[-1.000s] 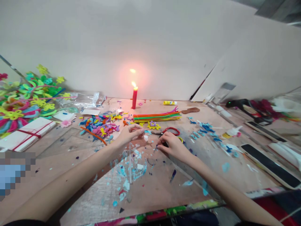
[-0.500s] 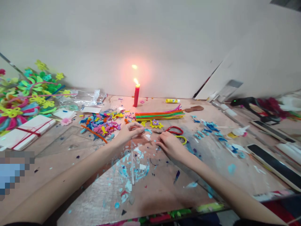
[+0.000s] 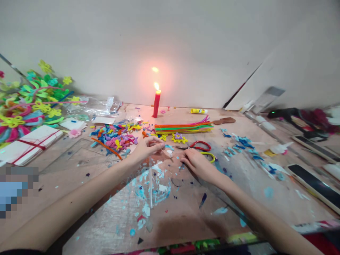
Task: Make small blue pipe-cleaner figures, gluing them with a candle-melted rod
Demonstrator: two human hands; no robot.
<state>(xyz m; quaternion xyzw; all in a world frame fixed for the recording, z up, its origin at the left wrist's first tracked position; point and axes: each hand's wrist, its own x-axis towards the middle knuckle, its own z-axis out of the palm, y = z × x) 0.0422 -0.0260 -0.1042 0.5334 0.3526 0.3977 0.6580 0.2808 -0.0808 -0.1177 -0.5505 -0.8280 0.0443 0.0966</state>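
Observation:
My left hand (image 3: pixel 151 148) is closed, thumb and fingers curled toward each other just above the table. A small whitish, partly see-through piece (image 3: pixel 169 152) shows by its fingertips; whether they grip it is unclear. My right hand (image 3: pixel 196 162) is closed too, its fingertips pressed together low over the table, and what they hold, if anything, is too small to make out. Behind that hand lie scissors (image 3: pixel 201 144) with one red and one yellow handle loop. A yellow pipe-cleaner flower with a purple centre (image 3: pixel 178 137) rests beyond the gap between my hands.
A lit red candle (image 3: pixel 156 104) stands near the wall. In front of it lie bundled pipe cleaners (image 3: pixel 183 128) and a colourful heap of twisted pieces (image 3: pixel 117 138). Finished flowers (image 3: pixel 34 92) crowd the left. Blue pieces (image 3: pixel 243 141), a glue bottle (image 3: pixel 277 148) and a phone (image 3: pixel 313 182) lie right.
The view has shifted slightly, so the candle, scissors and pipe cleaners sit farther right and a little higher in the picture. Both hands keep nearly the same pose.

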